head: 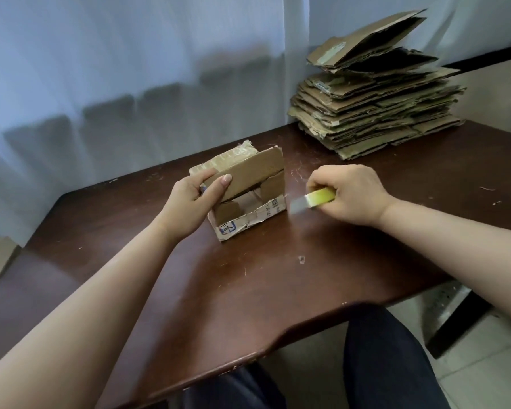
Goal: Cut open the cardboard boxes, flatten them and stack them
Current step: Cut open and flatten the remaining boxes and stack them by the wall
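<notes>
Small cardboard box stood mid-table, open side turned toward person, steadied by left hand gripping top flap. Yellow cutter clenched in right hand, blade kept just beside box corner, likely for seam cut. Flattened stack parked at far right, clear of work.

Open tabletop near edge, cardboard stack blocking far right corner
</notes>
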Demonstrator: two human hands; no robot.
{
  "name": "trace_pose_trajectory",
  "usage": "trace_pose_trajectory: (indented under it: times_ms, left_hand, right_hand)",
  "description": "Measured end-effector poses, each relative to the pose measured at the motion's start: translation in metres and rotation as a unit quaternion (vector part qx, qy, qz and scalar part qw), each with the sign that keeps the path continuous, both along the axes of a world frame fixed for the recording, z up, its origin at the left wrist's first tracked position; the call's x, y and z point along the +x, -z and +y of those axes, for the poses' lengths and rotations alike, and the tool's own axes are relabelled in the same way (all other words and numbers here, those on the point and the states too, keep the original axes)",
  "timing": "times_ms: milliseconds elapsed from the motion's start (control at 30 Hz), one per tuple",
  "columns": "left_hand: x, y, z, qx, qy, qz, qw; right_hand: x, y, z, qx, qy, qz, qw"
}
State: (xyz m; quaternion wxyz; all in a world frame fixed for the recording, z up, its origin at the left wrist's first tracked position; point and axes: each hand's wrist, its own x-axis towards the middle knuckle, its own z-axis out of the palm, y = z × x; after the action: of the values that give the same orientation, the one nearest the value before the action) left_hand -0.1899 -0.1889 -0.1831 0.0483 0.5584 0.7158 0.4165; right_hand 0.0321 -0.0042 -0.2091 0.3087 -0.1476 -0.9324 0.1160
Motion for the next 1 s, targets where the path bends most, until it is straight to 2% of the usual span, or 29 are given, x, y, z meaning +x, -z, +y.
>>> trace_pose_trajectory:
  times_ms: [67,133,333,633,700,767,867,1000]
  left_hand:
    - [0.000,0.000,0.000,-0.004,0.000,0.003,1.000]
    - [-0.001,-0.001,-0.003,-0.009,0.003,0.001,1.000]
    - [-0.001,-0.001,-0.001,-0.011,-0.001,-0.007,1.000]
    - [0.000,-0.010,-0.006,-0.053,0.007,0.043,0.998]
    - [0.001,-0.012,-0.011,-0.066,-0.008,0.075,0.995]
    - [0.003,-0.015,-0.013,-0.089,-0.052,0.150,0.983]
    - [0.007,-0.021,-0.004,-0.129,-0.136,0.240,0.952]
    - [0.011,-0.024,0.021,-0.162,-0.197,0.318,0.913]
  right_hand:
    - [-0.011,-0.001,-0.015,0.012,-0.050,-0.005,0.999]
    - [-0.021,0.000,-0.024,0.010,-0.080,-0.049,0.996]
    - [-0.020,0.000,-0.032,-0.036,-0.087,-0.077,0.993]
    - [-0.008,0.009,-0.031,-0.003,-0.090,-0.071,0.993]
    - [-0.008,0.007,-0.031,-0.012,-0.062,-0.041,0.997]
    - [-0.011,0.003,-0.030,-0.036,-0.002,-0.010,0.999]
    - [-0.020,-0.003,-0.027,-0.070,0.093,-0.038,0.992]
    - [-0.029,0.001,-0.026,-0.162,0.098,-0.045,0.981]
